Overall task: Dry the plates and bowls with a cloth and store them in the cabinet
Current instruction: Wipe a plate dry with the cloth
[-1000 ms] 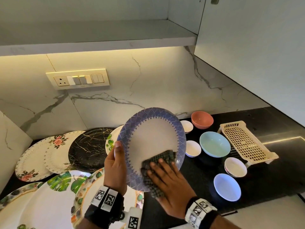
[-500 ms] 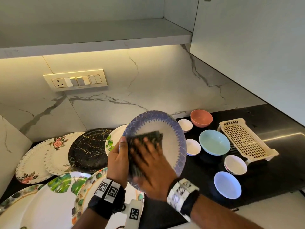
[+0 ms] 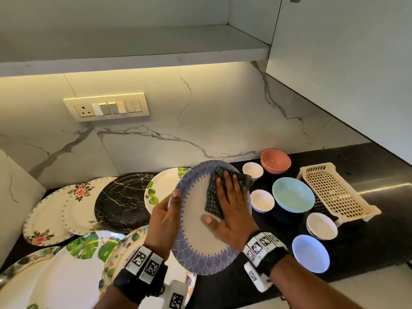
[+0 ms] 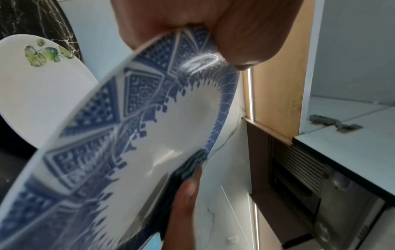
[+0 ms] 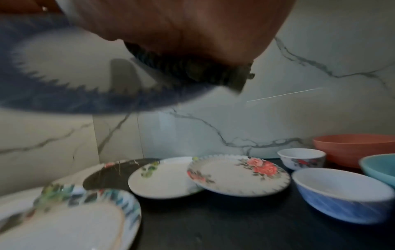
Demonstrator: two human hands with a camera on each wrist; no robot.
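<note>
A blue-rimmed white plate (image 3: pixel 196 230) is held tilted above the counter. My left hand (image 3: pixel 166 216) grips its left rim, thumb on the face (image 4: pixel 239 38) and fingers behind. My right hand (image 3: pixel 231 210) lies flat on the plate's upper right, fingers straight, pressing a dark checked cloth (image 3: pixel 213 197) against it. The cloth (image 5: pixel 192 69) shows under the palm in the right wrist view, one corner hanging past the plate's rim (image 5: pixel 85 103). The open cabinet shelf (image 3: pixel 133 52) is above.
Several plates lie on the black counter at left, among them a black marbled one (image 3: pixel 124 201) and a leaf-print one (image 3: pixel 66 264). Bowls sit to the right: pink (image 3: pixel 275 161), light teal (image 3: pixel 293 195), blue (image 3: pixel 311 253), small white ones. A cream plastic rack (image 3: pixel 334 192) stands at far right.
My right hand has swept the cloth from the plate's lower edge up across the left side to its upper right. The left hand keeps its grip, and the plate has tilted flatter.
</note>
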